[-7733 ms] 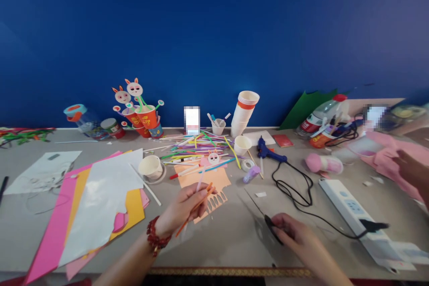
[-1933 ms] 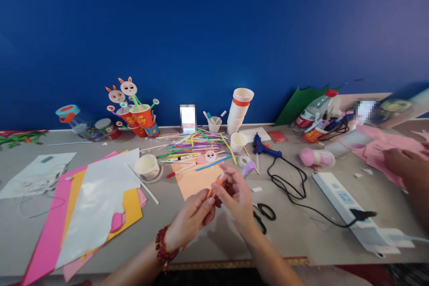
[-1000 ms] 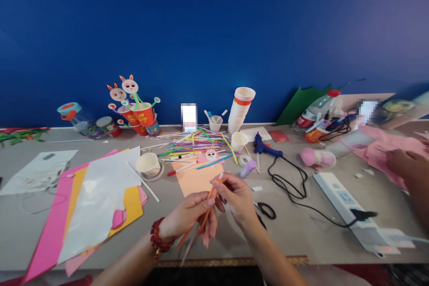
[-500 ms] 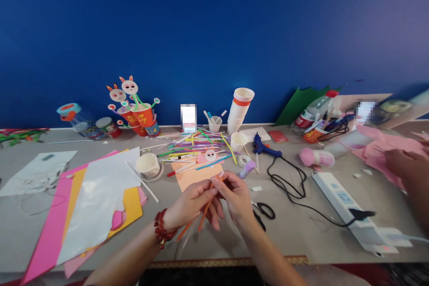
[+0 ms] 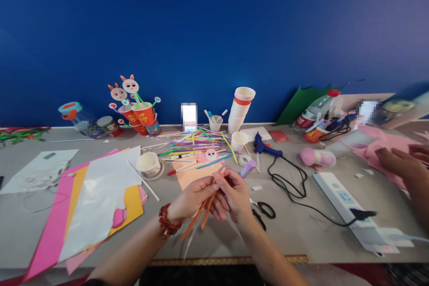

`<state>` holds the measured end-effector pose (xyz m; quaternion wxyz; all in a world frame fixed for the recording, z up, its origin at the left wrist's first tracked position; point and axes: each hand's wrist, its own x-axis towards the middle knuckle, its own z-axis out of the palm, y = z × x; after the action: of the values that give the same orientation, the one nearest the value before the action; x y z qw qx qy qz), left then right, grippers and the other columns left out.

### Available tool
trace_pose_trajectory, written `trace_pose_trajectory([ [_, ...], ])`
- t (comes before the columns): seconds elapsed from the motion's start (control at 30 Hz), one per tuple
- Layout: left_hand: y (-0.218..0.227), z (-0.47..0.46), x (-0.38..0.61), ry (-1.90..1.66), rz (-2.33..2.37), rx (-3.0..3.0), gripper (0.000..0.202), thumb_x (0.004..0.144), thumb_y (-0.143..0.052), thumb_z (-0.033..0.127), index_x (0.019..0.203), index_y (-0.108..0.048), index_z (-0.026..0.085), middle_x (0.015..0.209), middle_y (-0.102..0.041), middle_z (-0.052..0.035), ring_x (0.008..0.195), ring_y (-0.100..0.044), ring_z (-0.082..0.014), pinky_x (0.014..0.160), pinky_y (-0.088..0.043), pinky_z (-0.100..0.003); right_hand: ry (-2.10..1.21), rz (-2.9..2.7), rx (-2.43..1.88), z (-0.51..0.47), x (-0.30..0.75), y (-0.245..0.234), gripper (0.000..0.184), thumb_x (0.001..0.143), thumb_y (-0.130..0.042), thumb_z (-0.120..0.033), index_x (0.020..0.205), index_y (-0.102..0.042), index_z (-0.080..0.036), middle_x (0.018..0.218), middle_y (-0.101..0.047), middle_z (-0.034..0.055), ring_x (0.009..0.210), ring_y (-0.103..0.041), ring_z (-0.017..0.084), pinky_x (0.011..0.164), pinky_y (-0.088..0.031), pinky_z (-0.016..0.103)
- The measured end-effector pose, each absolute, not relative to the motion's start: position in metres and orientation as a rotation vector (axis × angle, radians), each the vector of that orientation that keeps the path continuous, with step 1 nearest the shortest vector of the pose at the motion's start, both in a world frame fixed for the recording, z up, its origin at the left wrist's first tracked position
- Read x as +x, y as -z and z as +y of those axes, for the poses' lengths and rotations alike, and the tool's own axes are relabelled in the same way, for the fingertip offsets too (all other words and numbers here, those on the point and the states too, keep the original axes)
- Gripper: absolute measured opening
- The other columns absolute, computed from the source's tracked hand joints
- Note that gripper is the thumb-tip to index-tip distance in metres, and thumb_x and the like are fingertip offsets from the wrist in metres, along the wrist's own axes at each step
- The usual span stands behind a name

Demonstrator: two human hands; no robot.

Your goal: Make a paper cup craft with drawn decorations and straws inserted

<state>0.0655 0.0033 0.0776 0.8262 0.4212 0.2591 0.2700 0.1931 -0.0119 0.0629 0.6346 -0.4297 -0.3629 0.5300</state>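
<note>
Orange pipe cleaners (image 5: 207, 213) and a thin white strand (image 5: 189, 240) hang from between my two hands, just above the table's near side. My left hand (image 5: 197, 192), with a red bead bracelet at the wrist, is closed on the orange pipe cleaners. Their upper ends are pinched by the fingers of my right hand (image 5: 236, 192). The fingertips partly cover how the strands meet. Scissors (image 5: 264, 210) lie beside my right wrist. Beyond the hands are an orange paper sheet (image 5: 182, 178), a rabbit-face cutout (image 5: 211, 154) and a pile of coloured pipe cleaners (image 5: 194, 140).
Paper sheets (image 5: 97, 196) lie at left near a white paper cup (image 5: 148, 164). Rabbit-decorated cups (image 5: 144, 114) and stacked cups (image 5: 241, 109) stand behind. A blue glue gun (image 5: 266, 146) trails its cord to a power strip (image 5: 345, 203). Another person's hands (image 5: 398, 165) touch pink sheets (image 5: 372, 140).
My hands have shifted slightly, and the orange strands show more clearly below them. At right, the other person's hand has moved left over the pink sheets, and a second hand shows.
</note>
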Motion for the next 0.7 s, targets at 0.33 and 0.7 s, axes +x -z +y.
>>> trace_pose_trajectory([
  [0.33, -0.077, 0.004, 0.062, -0.564, 0.562, 0.863, 0.035, 0.088, -0.059, 0.047, 0.095, -0.054, 0.013, 0.072, -0.072, -0.0074, 0.052, -0.070, -0.0155, 0.049, -0.056, -0.022, -1.195, -0.915, -0.998, -0.011, 0.198, -0.053, 0.016, 0.077, -0.075, -0.037, 0.076, -0.070, -0.022, 0.081, -0.061, 0.0031, 0.074, -0.059, 0.016, 0.064, -0.052, 0.026],
  [0.7, -0.074, 0.006, 0.060, -0.552, 0.557, 0.906, 0.031, 0.090, -0.056, 0.044, 0.095, -0.055, 0.014, 0.076, -0.073, -0.0082, 0.053, -0.070, -0.0147, 0.049, -0.054, -0.021, -1.113, -1.026, -1.019, -0.011, 0.199, -0.051, 0.010, 0.081, -0.071, -0.035, 0.080, -0.076, -0.026, 0.089, -0.066, 0.0053, 0.089, -0.060, 0.021, 0.083, -0.049, 0.034],
])
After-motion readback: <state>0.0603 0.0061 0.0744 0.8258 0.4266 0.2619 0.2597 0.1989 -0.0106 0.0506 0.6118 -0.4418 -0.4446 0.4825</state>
